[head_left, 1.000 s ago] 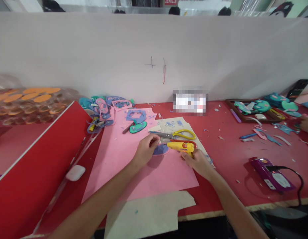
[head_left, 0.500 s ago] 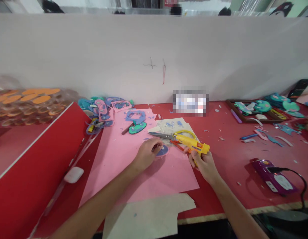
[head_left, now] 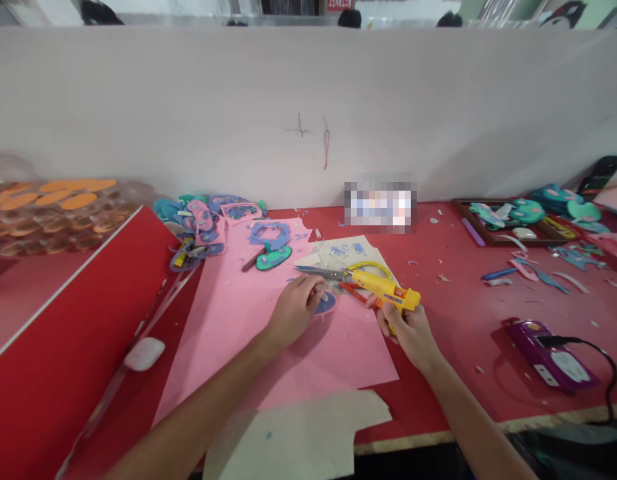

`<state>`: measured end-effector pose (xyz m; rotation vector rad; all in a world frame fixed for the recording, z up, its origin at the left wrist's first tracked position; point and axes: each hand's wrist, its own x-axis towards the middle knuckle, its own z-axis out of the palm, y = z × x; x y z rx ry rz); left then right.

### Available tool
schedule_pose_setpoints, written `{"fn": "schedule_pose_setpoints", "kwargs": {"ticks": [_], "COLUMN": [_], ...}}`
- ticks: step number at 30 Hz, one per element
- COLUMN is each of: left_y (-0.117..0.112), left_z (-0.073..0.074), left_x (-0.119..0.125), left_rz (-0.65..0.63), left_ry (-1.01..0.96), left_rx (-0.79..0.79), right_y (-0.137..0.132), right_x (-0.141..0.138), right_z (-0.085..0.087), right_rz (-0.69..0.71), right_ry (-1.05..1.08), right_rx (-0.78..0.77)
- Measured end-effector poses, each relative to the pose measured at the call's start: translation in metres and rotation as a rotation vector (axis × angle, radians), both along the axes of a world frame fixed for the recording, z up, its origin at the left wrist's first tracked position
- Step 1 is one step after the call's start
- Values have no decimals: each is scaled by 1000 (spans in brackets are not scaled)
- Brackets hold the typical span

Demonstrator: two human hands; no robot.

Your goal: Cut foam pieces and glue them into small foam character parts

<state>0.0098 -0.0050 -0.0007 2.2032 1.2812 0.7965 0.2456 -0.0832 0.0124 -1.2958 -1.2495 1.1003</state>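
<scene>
My right hand (head_left: 407, 328) is closed round the grip of a yellow glue gun (head_left: 387, 291), whose orange nozzle points left toward a small blue and pink foam piece (head_left: 325, 303). My left hand (head_left: 294, 307) rests on that piece with its fingers curled, pinning it onto the large pink sheet (head_left: 268, 333). Yellow-handled scissors (head_left: 349, 271) lie just beyond both hands on a beige paper.
A red table (head_left: 463, 320) carries scraps, a purple box (head_left: 551, 355) with a black cable at the right, and a tray of teal cutouts (head_left: 513, 217) far right. A pile of foam cutouts (head_left: 208, 223) lies at the back left. A red board (head_left: 63, 347) slopes at left, with a white case (head_left: 144, 353).
My right hand lifted the glue gun and turned it, so the nozzle now points left at the foam piece. My left hand stayed on the piece.
</scene>
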Motion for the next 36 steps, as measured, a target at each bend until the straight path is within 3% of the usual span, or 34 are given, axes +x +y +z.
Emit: {"fn": "schedule_pose_setpoints", "kwargs": {"ticks": [3,6,9,24,36], "left_y": [-8,-22,-35,-38,-28], "left_z": [0,3,7,5,8], "left_x": [-4,-9,-13,-14,-23], "left_rz": [18,-108,-139,-127,-169], "left_ry": [109,310,416,443,449], "left_rx": [174,365,436,467,407], "right_y": [1,1,1,2,1], "right_x": [4,8,10,7,9], "right_z": [-1,-5,-7,-4,-3], "right_rz": [-23,-50,-60,-47,-40], "right_ry": [13,29,39,-8,4], "right_rx": [4,7,5,10,5]}}
